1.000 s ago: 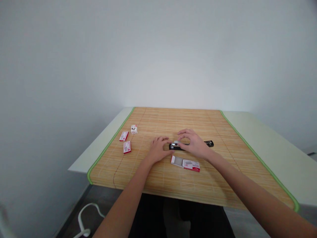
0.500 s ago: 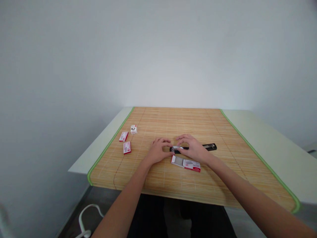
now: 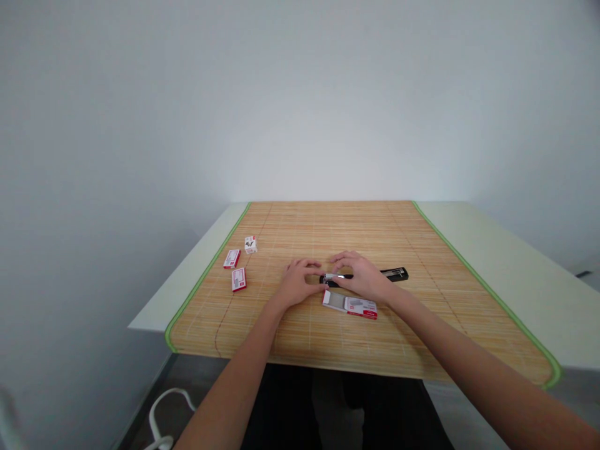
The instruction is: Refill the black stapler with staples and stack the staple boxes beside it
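A black stapler (image 3: 394, 274) lies opened out flat on the bamboo mat (image 3: 356, 237), its far end pointing right. My right hand (image 3: 363, 279) rests over its middle with fingers curled, pinching at the metal staple channel. My left hand (image 3: 300, 283) is closed on the stapler's left end, fingertips touching it. Just in front of both hands lies an open red and white staple box (image 3: 350, 304) with its tray slid out.
Three small red and white staple boxes (image 3: 239, 279) lie near the mat's left edge. The mat covers a pale table (image 3: 515, 269) against a white wall. A white chair part (image 3: 162, 419) shows on the floor at lower left.
My right hand has lowered from above the stapler onto it, fingers closing down. The left hand stays at the stapler's left end. The view shifted slightly.
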A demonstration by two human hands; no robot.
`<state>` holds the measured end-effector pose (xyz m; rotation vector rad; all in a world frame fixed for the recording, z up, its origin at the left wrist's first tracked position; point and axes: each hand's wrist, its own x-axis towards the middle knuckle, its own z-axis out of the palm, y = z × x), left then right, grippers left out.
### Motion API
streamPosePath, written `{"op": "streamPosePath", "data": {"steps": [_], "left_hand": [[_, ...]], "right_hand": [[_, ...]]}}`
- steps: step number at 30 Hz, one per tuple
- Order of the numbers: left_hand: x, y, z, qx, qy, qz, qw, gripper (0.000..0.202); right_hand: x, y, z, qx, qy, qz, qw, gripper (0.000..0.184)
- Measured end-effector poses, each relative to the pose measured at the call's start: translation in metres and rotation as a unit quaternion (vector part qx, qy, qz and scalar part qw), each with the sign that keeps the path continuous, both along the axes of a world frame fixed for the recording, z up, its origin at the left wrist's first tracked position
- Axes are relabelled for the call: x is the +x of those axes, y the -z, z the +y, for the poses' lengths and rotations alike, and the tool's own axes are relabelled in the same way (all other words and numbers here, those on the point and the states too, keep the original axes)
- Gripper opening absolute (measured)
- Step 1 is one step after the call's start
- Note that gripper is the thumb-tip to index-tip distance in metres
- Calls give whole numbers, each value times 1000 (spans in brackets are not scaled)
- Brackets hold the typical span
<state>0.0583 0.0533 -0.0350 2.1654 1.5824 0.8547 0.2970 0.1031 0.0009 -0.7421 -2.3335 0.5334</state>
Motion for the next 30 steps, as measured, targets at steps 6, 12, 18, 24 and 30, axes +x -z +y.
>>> {"op": "streamPosePath", "data": {"steps": [6, 12, 18, 24, 30], "left_hand": [[-1, 3, 1, 7, 4, -7, 1000, 32], [-1, 0, 0, -2, -2, -4, 1000, 32], [0, 0, 1, -5, -10, -3, 1000, 32], [-1, 2, 1, 9, -2, -9, 1000, 31], [-1, -1, 0, 1, -1, -7, 1000, 33]], "right_hand": [[-1, -2, 2, -2, -12, -15, 1000, 5], [3, -6, 3, 23, -19, -27, 999, 7], [18, -14, 5, 69, -34, -67, 995, 6], [20, -12, 3, 80, -33, -89, 992, 12], [15, -18, -2, 81, -28, -75, 993, 11]]}}
